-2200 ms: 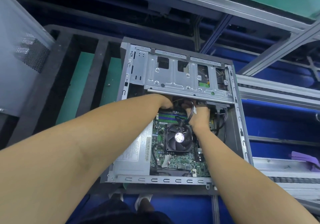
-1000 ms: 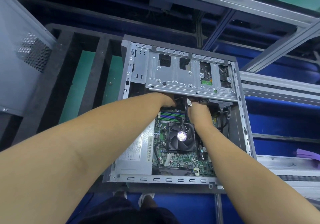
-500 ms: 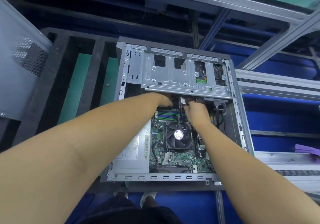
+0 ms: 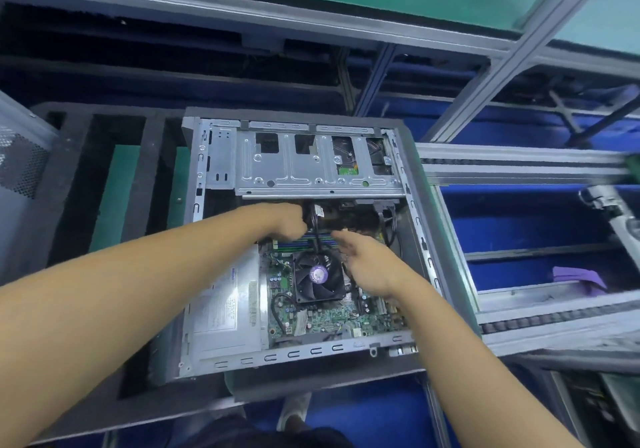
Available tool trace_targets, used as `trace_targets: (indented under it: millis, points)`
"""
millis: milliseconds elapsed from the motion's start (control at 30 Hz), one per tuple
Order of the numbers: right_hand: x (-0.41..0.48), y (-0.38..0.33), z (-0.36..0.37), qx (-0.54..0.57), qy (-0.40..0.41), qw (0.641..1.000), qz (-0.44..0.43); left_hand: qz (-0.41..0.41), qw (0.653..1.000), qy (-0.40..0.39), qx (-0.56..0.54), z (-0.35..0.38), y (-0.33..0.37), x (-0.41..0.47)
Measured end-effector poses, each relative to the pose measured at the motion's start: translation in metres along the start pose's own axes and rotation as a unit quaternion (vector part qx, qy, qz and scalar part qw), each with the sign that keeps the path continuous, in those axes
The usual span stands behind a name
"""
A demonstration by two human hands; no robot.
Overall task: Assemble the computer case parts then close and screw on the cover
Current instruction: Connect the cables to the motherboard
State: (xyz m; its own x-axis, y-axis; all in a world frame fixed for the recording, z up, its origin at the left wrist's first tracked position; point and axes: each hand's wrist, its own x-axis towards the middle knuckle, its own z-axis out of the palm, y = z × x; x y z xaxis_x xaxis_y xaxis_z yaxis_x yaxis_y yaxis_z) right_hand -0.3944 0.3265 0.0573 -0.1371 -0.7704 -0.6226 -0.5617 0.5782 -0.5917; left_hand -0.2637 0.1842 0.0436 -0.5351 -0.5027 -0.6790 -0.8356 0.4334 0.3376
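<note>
Right hand (image 4: pixel 367 264) nearest, over motherboard (image 4: pixel 329 319), fingers loosely spread, holding nothing. Left hand (image 4: pixel 289 220) grips black cable bundle (image 4: pixel 317 219) under drive cage (image 4: pixel 311 170).

Risk: slack cable sags into CPU fan (image 4: pixel 318 276); hard tug strains connector.

Computer case (image 4: pixel 194 212) lies open on foam tray (image 4: pixel 69 188). Holds power supply (image 4: pixel 225 309), motherboard, fan, cage at far end. Grey perforated panel (image 4: pixel 20 160) at left, probably cover, off case.
</note>
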Motion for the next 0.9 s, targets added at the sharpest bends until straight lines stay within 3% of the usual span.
trace_targets:
  millis: [133, 267, 400, 533, 733, 900]
  points:
    - [-0.034, 0.010, -0.013, -0.031, 0.025, 0.999, 0.005, -0.020, 0.999, 0.029, 0.041, 0.005, -0.003, -0.025]
    - [-0.059, 0.020, -0.020, -0.176, -0.004, 0.981, 0.082, -0.002, 0.999, -0.005, 0.053, 0.013, 0.000, -0.032]
    - [-0.064, 0.020, -0.015, -0.222, -0.032, 0.966, 0.131, -0.001, 0.998, 0.003, 0.064, 0.018, 0.013, -0.032]
    - [-0.059, 0.025, -0.011, -0.203, -0.022, 0.972, 0.113, -0.035, 0.993, 0.025, 0.106, 0.021, 0.019, -0.033]
    - [-0.034, 0.029, -0.004, -0.160, 0.058, 0.982, 0.081, -0.093, 0.975, 0.107, 0.169, 0.025, 0.027, -0.034]
    - [-0.022, 0.028, 0.007, -0.226, 0.083, 0.968, 0.066, -0.105, 0.978, 0.111, 0.143, 0.023, 0.026, -0.034]
